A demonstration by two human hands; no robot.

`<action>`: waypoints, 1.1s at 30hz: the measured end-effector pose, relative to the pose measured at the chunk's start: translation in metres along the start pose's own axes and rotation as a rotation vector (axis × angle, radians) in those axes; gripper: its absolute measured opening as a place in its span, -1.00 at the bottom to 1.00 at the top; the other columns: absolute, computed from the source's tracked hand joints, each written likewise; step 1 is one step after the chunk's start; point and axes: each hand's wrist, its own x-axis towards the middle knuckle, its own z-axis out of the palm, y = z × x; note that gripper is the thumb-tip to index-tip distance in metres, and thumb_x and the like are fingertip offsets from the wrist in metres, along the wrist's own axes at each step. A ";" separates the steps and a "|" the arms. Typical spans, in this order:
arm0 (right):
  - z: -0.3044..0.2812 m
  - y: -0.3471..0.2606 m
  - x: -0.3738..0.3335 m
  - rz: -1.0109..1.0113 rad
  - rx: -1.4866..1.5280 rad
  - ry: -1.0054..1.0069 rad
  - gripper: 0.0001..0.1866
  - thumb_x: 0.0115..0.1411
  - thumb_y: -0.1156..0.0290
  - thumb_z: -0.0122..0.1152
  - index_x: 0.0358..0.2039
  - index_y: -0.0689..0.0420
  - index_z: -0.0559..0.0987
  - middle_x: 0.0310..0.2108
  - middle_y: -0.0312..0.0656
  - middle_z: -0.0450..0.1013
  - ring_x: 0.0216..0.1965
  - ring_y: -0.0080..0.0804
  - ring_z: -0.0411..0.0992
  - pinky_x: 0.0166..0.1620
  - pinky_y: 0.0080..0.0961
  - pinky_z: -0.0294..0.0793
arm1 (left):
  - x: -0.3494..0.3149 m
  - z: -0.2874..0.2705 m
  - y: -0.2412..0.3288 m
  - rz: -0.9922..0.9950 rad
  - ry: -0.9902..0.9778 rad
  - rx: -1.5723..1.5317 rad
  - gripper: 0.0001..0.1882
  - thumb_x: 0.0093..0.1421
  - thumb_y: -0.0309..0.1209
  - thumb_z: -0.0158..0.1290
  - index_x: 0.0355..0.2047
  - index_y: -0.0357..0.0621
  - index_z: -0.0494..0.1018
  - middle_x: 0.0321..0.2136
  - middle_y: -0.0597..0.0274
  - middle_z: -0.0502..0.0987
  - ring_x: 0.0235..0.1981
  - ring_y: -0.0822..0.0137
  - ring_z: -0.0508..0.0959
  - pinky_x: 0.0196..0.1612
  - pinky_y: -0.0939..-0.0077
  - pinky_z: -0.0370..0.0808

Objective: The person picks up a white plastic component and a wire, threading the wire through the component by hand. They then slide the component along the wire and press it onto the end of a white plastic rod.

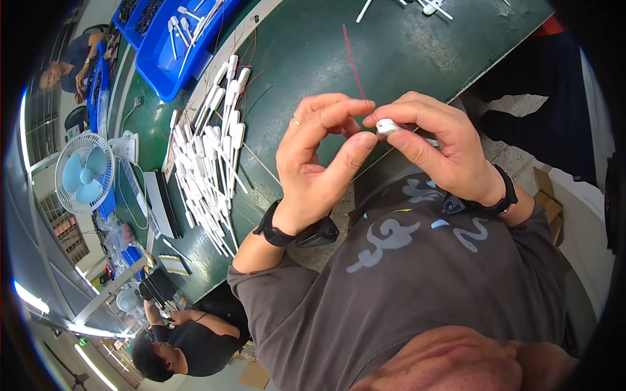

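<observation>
Between the thumb and index finger of my right hand (440,143) sits a small white plastic part (386,126) with a rounded end, much of it covered by the fingers. A thin red wire (353,62) runs from beside my fingertips out over the green table. My left hand (321,146) is just left of the part, its thumb and index finger curved and apart with a gap between them. The left index fingertip is close to the wire; whether it touches is unclear.
A pile of white plastic pieces with stems (212,156) lies left on the green table (287,72). Beyond are a blue bin (160,75) with similar pieces and a fan (86,173). Two other people (195,342) (75,65) are at left.
</observation>
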 end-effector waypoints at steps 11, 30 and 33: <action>0.004 0.002 0.000 0.077 -0.037 -0.035 -0.78 0.25 0.52 0.20 -0.10 0.29 0.58 -0.26 -0.12 0.54 -0.32 -0.42 0.49 -0.26 -0.54 0.44 | 0.000 -0.011 -0.006 -0.071 -0.046 -0.139 -0.74 0.15 -0.56 0.26 -0.13 -0.27 0.58 -0.15 0.15 0.55 -0.21 0.40 0.55 -0.13 0.53 0.51; 0.003 0.004 -0.011 -0.256 -0.173 -0.027 -0.78 0.26 0.42 0.22 -0.15 0.28 0.58 -0.29 -0.09 0.55 -0.31 -0.22 0.50 -0.25 -0.43 0.47 | -0.017 0.020 -0.008 0.063 -0.131 -0.175 -0.53 0.12 -0.48 0.30 0.05 -0.31 0.51 0.06 -0.06 0.54 0.04 0.15 0.59 0.07 0.40 0.52; 0.006 0.005 -0.016 -0.195 -0.177 -0.029 -0.79 0.29 0.42 0.19 -0.15 0.30 0.57 -0.25 -0.08 0.55 -0.25 -0.22 0.52 -0.19 -0.44 0.50 | -0.019 0.021 -0.008 0.058 -0.119 -0.111 -0.55 0.13 -0.49 0.30 0.04 -0.31 0.52 0.00 -0.03 0.57 0.01 0.19 0.60 0.04 0.40 0.54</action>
